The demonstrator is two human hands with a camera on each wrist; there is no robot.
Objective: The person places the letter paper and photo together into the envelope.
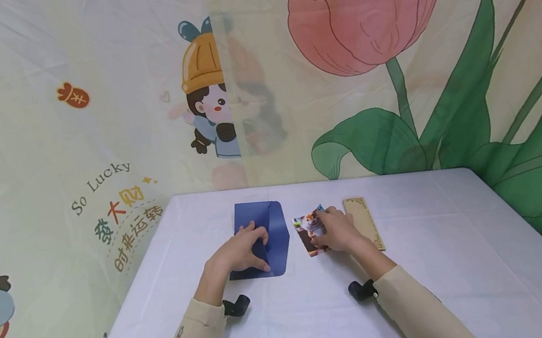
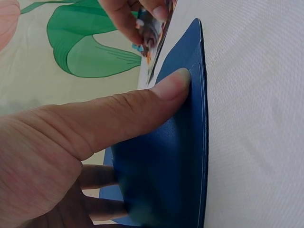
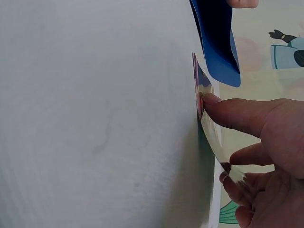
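A dark blue envelope (image 1: 276, 242) lies on the left part of the table with its flap to the right. My left hand (image 1: 240, 250) grips its pocket near the opening, thumb (image 2: 166, 92) on the near part and fingers spread toward the far side. In the right wrist view the envelope (image 3: 221, 47) bows at its mouth. Just right of the flap, my right hand (image 1: 338, 228) holds thin picture cards (image 1: 308, 232) by opposite edges. An animal figure shows on the top one. The cards (image 3: 216, 142) bend between thumb and fingers, low over the table.
A tan strip of card with an ornate border (image 1: 364, 219) lies right of my right hand, partly covered by it. White cloth covers the table (image 1: 296, 320). A printed curtain (image 1: 259, 79) hangs behind the far edge. A black wrist mount (image 1: 362, 289) sits at the right cuff.
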